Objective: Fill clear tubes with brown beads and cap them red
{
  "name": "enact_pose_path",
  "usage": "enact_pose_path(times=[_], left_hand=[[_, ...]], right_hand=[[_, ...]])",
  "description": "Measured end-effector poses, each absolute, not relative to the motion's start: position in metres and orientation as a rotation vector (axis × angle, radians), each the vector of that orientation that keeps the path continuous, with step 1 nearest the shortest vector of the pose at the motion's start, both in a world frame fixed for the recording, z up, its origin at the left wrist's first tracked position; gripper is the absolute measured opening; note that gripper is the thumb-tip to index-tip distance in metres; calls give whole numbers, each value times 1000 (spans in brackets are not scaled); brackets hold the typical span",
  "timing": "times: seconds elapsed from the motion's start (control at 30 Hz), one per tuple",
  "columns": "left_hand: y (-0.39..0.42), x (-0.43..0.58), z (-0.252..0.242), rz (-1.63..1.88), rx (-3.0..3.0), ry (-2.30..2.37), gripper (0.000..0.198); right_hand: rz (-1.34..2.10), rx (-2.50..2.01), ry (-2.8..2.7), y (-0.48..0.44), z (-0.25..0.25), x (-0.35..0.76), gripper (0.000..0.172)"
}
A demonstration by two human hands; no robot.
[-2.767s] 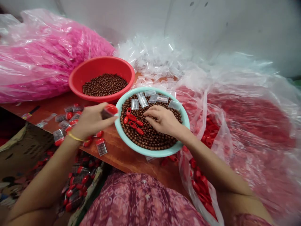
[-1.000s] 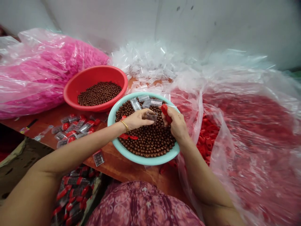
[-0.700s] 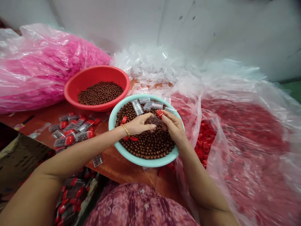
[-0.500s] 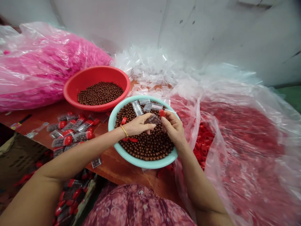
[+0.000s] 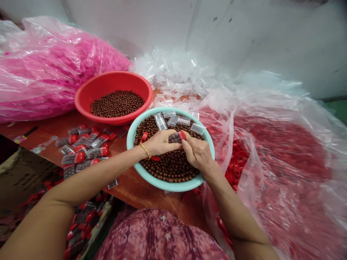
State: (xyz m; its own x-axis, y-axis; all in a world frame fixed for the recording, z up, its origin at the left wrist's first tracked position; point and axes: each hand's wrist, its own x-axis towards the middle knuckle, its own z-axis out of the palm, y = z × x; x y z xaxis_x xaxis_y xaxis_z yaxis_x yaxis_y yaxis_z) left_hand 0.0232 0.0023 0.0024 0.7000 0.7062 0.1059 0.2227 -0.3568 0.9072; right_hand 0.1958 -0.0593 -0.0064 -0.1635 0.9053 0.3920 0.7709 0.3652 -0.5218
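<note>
Above a light-blue basin (image 5: 130, 139) of brown balls (image 5: 173, 169), my left hand (image 5: 161, 142) is closed around a small clear plastic container (image 5: 175, 138) filled with dark balls. My right hand (image 5: 197, 148) pinches the red cap (image 5: 182, 135) at the container's right end; cap and container meet. Several clear containers (image 5: 160, 121) lie on the balls at the basin's far side. Loose red caps (image 5: 144, 137) rest near my left wrist, partly hidden by it.
A red basin (image 5: 81, 99) with more brown balls stands behind on the left. Filled, capped containers (image 5: 73, 157) lie left on the table (image 5: 141, 191), with more in a box below. Around are bags of pink pieces (image 5: 62, 68) and red caps (image 5: 284, 155), plus a clear container pile (image 5: 173, 72).
My right hand has brought the red cap onto the end of the container, which were apart before. The view has shifted slightly.
</note>
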Motion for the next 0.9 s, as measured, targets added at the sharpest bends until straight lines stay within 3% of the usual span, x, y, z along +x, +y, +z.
enact_pose_path(times=[0.2,0.3,0.5,0.73,0.9], left_hand=[[3,28,5,522,1888,757,24],[3,31,5,425,1934,737,14],[-10,35,14,188,2290,717,8],[-18,37,12,19,2611,770,23],[-21,37,12,1,2656,719,22]], right_hand=[[332,-1415,-1825,-59,-5,195,45],[448,-1396,-1500,-53,-1,190,56],[1066,-1310,-1265,-36,5,174,78],[1045,-1213,-1634,-44,-4,172,71],[1282,-1227,-1441,-49,0,172,75]])
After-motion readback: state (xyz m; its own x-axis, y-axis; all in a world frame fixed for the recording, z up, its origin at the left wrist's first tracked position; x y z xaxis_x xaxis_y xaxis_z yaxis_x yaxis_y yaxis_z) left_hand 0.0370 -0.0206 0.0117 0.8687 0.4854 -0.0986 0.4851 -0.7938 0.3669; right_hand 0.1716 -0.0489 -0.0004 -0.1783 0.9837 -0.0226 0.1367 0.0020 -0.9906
